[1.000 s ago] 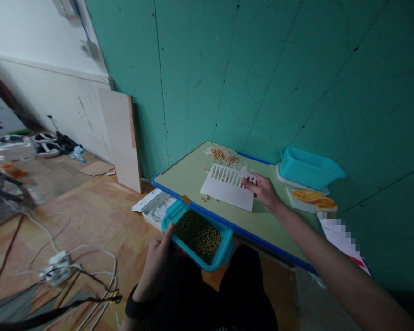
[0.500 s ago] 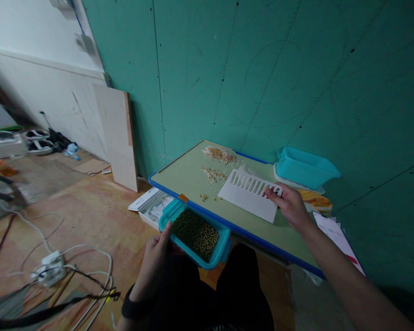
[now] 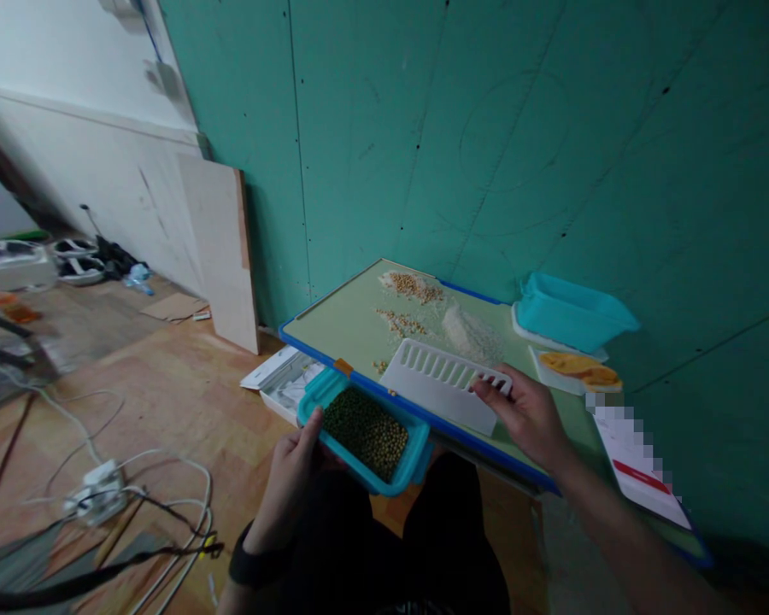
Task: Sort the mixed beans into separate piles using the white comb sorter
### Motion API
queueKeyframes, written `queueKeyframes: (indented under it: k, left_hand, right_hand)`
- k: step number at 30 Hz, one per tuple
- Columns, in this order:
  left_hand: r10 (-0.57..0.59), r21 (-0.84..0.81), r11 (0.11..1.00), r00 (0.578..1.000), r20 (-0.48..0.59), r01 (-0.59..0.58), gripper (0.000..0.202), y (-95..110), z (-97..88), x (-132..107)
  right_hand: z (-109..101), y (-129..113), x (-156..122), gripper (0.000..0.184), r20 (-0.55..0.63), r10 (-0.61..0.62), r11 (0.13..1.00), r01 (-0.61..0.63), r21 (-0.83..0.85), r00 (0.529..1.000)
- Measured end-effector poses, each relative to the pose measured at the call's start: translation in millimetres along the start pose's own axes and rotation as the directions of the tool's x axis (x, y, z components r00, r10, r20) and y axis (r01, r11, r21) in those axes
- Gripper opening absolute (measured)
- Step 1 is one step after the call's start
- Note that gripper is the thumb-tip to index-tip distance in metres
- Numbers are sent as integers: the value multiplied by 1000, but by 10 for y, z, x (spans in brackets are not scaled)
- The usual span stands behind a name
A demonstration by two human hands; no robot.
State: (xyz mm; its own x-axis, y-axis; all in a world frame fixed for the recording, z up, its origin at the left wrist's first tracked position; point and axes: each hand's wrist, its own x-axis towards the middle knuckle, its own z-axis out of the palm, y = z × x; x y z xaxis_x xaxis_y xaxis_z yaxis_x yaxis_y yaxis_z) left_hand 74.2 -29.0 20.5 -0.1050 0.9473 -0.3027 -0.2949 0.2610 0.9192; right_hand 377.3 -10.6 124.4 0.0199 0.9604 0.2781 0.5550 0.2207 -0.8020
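Note:
My left hand [image 3: 291, 474] grips the left end of a teal box [image 3: 413, 457] filled with green beans [image 3: 365, 433], held just under the table's near edge. My right hand [image 3: 525, 414] pinches the slotted end of a white plastic scraper [image 3: 439, 395] that rests at the table's front edge, right above the box. On the green table top [image 3: 339, 320] lie two small piles of yellow beans [image 3: 412, 286] and a streak of white rice [image 3: 467, 335].
An empty teal box [image 3: 573, 312] on a white lid and a white tray with yellow pieces [image 3: 580, 371] sit at the back right. A printed sheet [image 3: 641, 465] lies on the right. Cables and a power strip [image 3: 96, 500] cover the wooden floor; a board [image 3: 221, 252] leans on the wall.
My right hand has dragged the white scraper from the table's middle toward the front edge above the bean box. The rice streak and a yellow bean pile are now uncovered.

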Motion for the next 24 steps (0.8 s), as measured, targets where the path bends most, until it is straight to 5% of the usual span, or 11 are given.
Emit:
queueKeyframes:
  k: [9,24]
  left_hand:
    - [-4,-43,999,1000,-6,4,62,-30,-15,35]
    - [14,-37,999,1000,-15,-15,64,18,17,21]
  right_hand:
    - [99,23,256,43,-146,-104,992,91,-91,984]
    - [118,13,189,41,-25,-133,982,128,-136,991]
